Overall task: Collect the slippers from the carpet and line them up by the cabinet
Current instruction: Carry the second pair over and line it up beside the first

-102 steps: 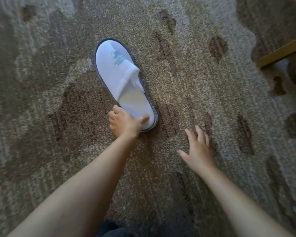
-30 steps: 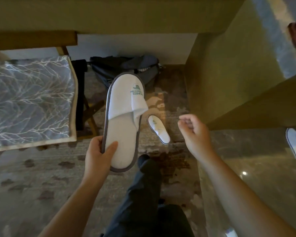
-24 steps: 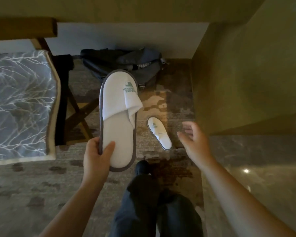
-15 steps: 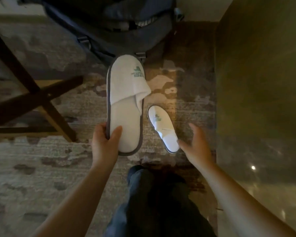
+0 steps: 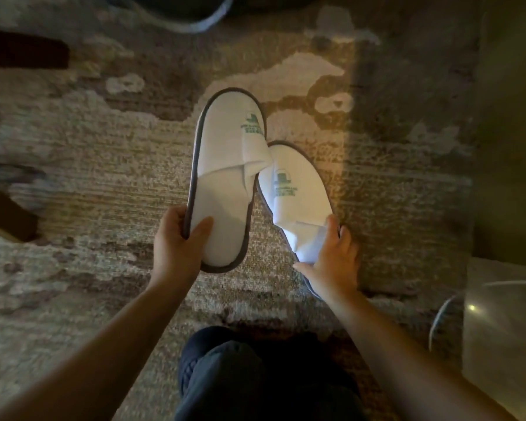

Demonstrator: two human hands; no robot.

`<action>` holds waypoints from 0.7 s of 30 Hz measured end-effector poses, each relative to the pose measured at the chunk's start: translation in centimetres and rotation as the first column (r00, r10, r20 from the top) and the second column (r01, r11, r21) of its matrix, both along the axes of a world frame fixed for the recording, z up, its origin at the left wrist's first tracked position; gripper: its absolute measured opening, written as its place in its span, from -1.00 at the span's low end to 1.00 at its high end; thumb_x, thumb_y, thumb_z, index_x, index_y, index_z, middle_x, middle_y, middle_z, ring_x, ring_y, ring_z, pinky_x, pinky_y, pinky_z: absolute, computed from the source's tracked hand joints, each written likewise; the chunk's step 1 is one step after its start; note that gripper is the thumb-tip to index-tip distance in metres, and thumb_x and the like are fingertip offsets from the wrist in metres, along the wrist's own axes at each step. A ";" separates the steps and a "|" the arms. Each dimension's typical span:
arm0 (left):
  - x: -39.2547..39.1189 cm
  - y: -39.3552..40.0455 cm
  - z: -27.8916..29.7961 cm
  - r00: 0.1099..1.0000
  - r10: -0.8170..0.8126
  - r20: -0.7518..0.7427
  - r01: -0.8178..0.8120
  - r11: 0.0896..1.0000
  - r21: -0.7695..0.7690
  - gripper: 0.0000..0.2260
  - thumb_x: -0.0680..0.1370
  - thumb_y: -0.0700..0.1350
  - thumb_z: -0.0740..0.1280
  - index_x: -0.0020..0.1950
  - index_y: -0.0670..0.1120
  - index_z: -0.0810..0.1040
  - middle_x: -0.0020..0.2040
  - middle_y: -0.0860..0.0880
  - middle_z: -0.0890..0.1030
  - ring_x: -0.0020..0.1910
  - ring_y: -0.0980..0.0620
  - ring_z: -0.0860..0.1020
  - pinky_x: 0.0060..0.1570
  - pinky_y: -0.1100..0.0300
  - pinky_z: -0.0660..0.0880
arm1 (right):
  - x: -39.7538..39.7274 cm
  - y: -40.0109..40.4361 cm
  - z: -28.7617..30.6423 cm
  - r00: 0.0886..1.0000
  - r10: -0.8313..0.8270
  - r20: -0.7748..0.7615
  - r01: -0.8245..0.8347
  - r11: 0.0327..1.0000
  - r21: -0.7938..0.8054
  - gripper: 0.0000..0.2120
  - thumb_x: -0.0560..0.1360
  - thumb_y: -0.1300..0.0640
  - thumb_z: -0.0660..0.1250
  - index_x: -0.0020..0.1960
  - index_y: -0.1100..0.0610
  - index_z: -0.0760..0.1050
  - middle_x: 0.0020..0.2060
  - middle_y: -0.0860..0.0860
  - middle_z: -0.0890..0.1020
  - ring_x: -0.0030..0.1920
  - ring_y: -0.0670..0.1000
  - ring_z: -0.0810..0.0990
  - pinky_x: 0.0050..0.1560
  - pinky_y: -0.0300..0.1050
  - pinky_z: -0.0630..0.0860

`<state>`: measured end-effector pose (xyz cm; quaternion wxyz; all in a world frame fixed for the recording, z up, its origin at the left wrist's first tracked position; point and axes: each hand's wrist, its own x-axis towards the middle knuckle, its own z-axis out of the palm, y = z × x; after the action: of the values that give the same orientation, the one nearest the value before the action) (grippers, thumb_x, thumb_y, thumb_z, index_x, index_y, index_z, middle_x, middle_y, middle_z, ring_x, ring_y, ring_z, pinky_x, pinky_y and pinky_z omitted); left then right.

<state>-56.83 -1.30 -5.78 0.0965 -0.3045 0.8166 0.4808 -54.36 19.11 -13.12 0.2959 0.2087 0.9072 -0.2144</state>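
Observation:
Two white slippers with grey edging and a green logo are in the middle of the view. My left hand grips the heel edge of the first slipper and holds it above the patterned carpet. The second slipper lies on the carpet just right of it, its toe tucked under the first slipper's strap. My right hand rests on this slipper's heel with fingers curled at its edges. The olive cabinet side rises at the right.
A dark bag lies at the top edge. Dark wooden legs cross at the far left. A glossy stone floor begins at the lower right beside the carpet. My dark-trousered knee is at the bottom centre.
I have bent lower, so both slippers look larger. My right hand has come down from beside the second slipper onto its heel. My left hand has kept the first slipper.

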 end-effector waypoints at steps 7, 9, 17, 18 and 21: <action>-0.4 0.1 5.0 1.000 -0.014 -0.019 0.014 1.000 -0.004 -0.87 0.46 -0.11 0.30 -0.17 0.09 0.37 -0.21 0.12 0.48 -0.23 0.14 0.47 -0.40 0.22 0.39 | -2.1 0.1 4.9 0.994 -0.032 -0.102 0.022 0.995 -0.095 -0.44 0.42 0.13 0.32 0.33 0.19 0.18 0.09 0.27 0.54 0.06 0.27 0.53 -0.03 0.06 0.47; -0.6 0.3 8.5 0.999 0.005 -0.036 -0.005 1.000 -0.016 -0.88 0.46 -0.10 0.30 -0.16 0.08 0.37 -0.22 0.13 0.47 -0.24 0.18 0.46 -0.40 0.25 0.38 | -2.7 0.2 8.6 0.982 0.017 -0.190 -0.043 0.991 -0.131 -0.71 0.44 0.16 0.29 0.09 0.27 0.35 -0.05 0.25 0.58 -0.04 0.25 0.55 -0.18 -0.01 0.42; 0.6 0.9 30.3 0.984 0.046 -0.170 -0.048 0.999 -0.011 -0.82 0.46 -0.05 0.29 -0.24 0.20 0.35 -0.23 0.16 0.46 -0.29 0.25 0.48 -0.35 0.24 0.45 | -2.4 0.0 31.6 0.947 -0.182 -0.267 0.066 0.918 -0.391 -0.82 0.45 0.16 0.27 -0.05 0.21 0.30 -0.28 0.01 0.42 -0.20 0.10 0.42 -0.24 -0.04 0.31; 1.2 1.0 33.0 0.983 0.048 -0.176 -0.049 0.999 -0.002 -0.82 0.46 -0.05 0.29 -0.25 0.21 0.35 -0.23 0.15 0.46 -0.30 0.28 0.49 -0.34 0.22 0.46 | -2.1 0.0 34.4 0.950 -0.199 -0.239 0.083 0.903 -0.422 -0.82 0.45 0.16 0.27 -0.07 0.17 0.28 -0.32 -0.05 0.39 -0.19 0.09 0.41 -0.23 -0.04 0.31; 3.6 1.3 40.0 0.982 0.074 -0.174 -0.070 0.997 0.024 -0.83 0.46 -0.06 0.29 -0.24 0.20 0.36 -0.23 0.13 0.47 -0.27 0.19 0.48 -0.34 0.22 0.45 | -0.4 -0.1 41.8 0.955 -0.223 -0.195 0.106 0.871 -0.480 -0.82 0.44 0.17 0.28 -0.09 0.12 0.26 -0.33 -0.10 0.34 -0.17 0.05 0.39 -0.33 -0.15 0.27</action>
<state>-53.24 -0.01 34.20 0.0097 -0.2895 0.8060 0.5161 -54.78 18.98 28.64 0.2037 0.1808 0.8375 -0.4737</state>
